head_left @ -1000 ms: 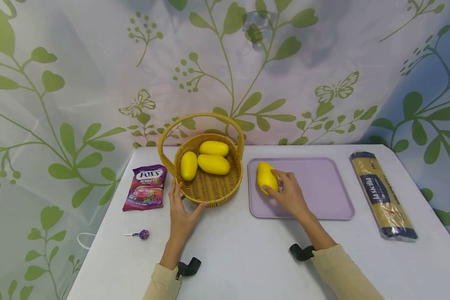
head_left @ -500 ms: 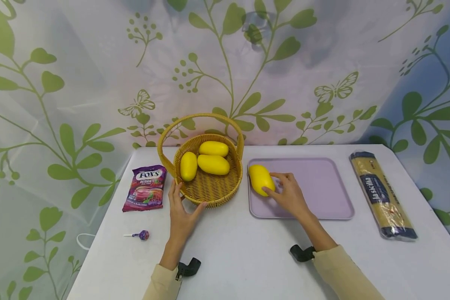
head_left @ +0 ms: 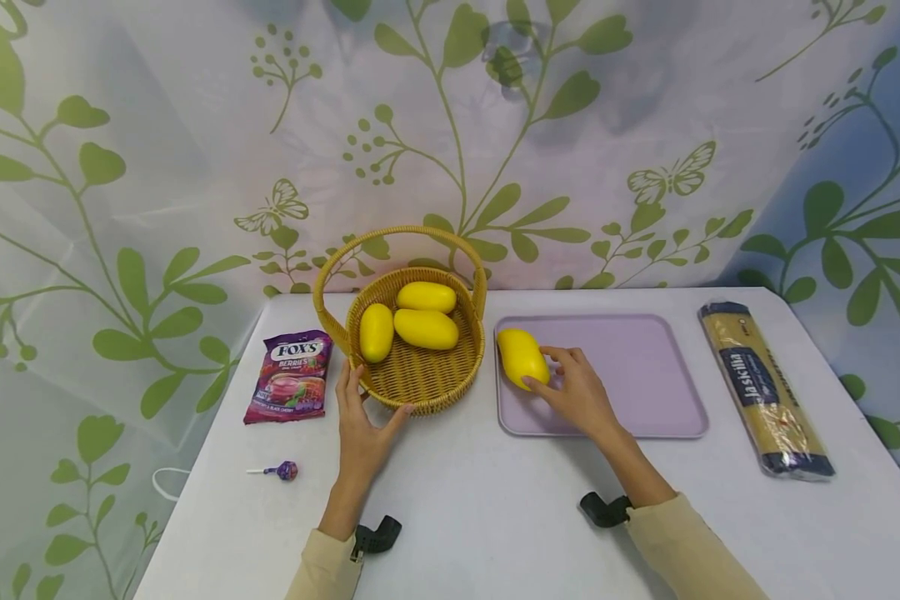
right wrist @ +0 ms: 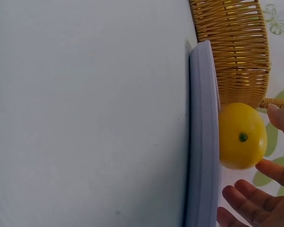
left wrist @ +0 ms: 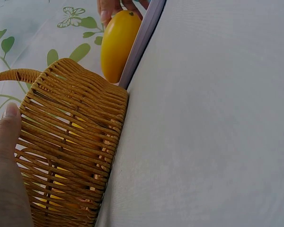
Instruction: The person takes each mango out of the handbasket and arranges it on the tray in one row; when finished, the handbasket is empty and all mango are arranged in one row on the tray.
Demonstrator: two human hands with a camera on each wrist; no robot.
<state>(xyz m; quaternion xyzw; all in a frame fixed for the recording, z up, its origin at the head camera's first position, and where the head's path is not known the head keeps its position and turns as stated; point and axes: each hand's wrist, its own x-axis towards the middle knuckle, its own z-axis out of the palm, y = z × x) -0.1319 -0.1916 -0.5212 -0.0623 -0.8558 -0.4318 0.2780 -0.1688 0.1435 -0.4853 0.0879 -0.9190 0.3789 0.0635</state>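
A yellow mango [head_left: 522,358] lies at the left end of the lilac tray [head_left: 630,379]. Close to its right side is my right hand [head_left: 579,392], thumb and fingers spread; in the right wrist view a fingertip meets or nearly meets the mango [right wrist: 242,136], while the thumb stands apart. Left of the tray, a wicker basket [head_left: 420,392] with an upright handle contains several more yellow mangoes [head_left: 426,329]. My left hand [head_left: 365,433] rests against the basket's near left side, fingers fairly straight. The left wrist view shows its thumb [left wrist: 7,132] on the woven wall.
A purple candy bag [head_left: 288,377] lies left of the basket, with a lollipop [head_left: 285,471] nearer the front. Right of the tray lies a long pack of pasta [head_left: 765,392]. A patterned curtain [head_left: 450,150] hangs behind the white table [head_left: 480,517].
The mango at my right hand has shifted left and settled over on the tray. My right fingers have loosened from it. The left hand and basket have stayed put.
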